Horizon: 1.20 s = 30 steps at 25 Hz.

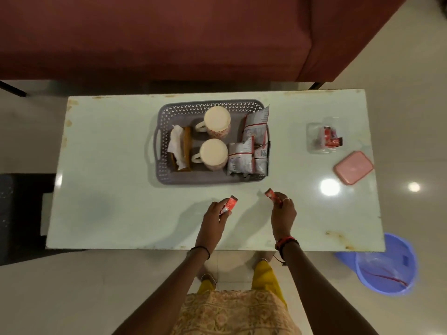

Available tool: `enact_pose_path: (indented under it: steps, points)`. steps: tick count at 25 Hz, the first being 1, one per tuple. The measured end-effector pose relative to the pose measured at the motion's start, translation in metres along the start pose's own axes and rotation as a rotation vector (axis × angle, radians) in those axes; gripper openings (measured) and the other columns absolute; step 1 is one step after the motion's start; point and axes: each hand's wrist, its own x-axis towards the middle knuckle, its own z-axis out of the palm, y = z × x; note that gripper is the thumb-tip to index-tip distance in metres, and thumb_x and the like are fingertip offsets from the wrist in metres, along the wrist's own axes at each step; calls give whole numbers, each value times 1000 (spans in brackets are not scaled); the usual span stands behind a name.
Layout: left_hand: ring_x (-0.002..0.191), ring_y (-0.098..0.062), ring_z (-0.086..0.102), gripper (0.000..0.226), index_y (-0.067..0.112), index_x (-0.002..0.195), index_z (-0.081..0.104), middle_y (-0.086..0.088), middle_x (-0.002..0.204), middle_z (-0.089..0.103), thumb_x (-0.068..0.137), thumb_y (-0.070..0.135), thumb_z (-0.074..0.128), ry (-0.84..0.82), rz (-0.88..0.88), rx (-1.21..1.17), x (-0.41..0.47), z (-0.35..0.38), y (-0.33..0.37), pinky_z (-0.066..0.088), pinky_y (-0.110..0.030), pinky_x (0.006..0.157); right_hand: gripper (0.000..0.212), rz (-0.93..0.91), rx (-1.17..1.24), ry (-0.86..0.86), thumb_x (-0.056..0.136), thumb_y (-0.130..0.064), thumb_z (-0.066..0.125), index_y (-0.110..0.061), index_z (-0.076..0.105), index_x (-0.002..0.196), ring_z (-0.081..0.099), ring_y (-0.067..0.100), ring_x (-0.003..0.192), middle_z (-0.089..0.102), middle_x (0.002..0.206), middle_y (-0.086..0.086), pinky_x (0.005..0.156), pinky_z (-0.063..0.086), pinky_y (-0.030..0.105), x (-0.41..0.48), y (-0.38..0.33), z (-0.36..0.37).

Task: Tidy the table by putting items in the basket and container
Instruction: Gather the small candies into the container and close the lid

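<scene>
View from above. The table (116, 165) has bare surface to the left of the basket (161, 176), between the basket and the container (311, 143), and along the near edge, which the wrists cross. The basket sits centrally, nearer the far edge. The clear container stands open near the right edge. Its pink lid (353, 167) lies apart from it, just nearer, with one corner at the right edge.

The left hand (214, 220) pinches one red sachet, the left sachet (229, 205). The right hand (283, 211) pinches another, the right sachet (272, 195). Both are held just above the table, in front of the basket.

Counts are as follows.
- **Mugs:** two mugs (217, 119) stand upside down in the basket.
- **Tissue holder:** one tissue holder (181, 148) sits left of the mugs.
- **Silver packets:** several silver packets (242, 155) are on the right of the basket, but the exact number cannot be told.
- **Red sachets:** at least two are in the container.

A sofa (145, 37) runs along the far edge. A blue bin (389, 267) is on the floor at the near right corner.
</scene>
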Motion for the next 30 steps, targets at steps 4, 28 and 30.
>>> enact_pose_path:
  steps: [4,28,30]
  points:
    - [105,-18,55,34,13,128,52,-9,117,49,94,12,50,-100,87,55,9,48,52,38,-7,85,12,94,182,138,88,-6,59,-3,63,99,61,31,88,67,98,20,70,44,13,55,0,-62]
    - [80,-17,54,30,4,119,54,-21,108,55,89,6,55,25,176,37,187,164,237,40,-11,73,20,-65,120,156,85,0,50,-2,66,96,61,27,90,64,103,17,65,32,13,252,-28,-159]
    - [90,-23,58,33,6,121,51,-19,110,57,89,9,57,19,145,3,197,169,247,50,-27,84,27,-58,43,108,83,6,47,-1,66,101,59,30,97,62,108,19,72,33,14,253,-18,-167]
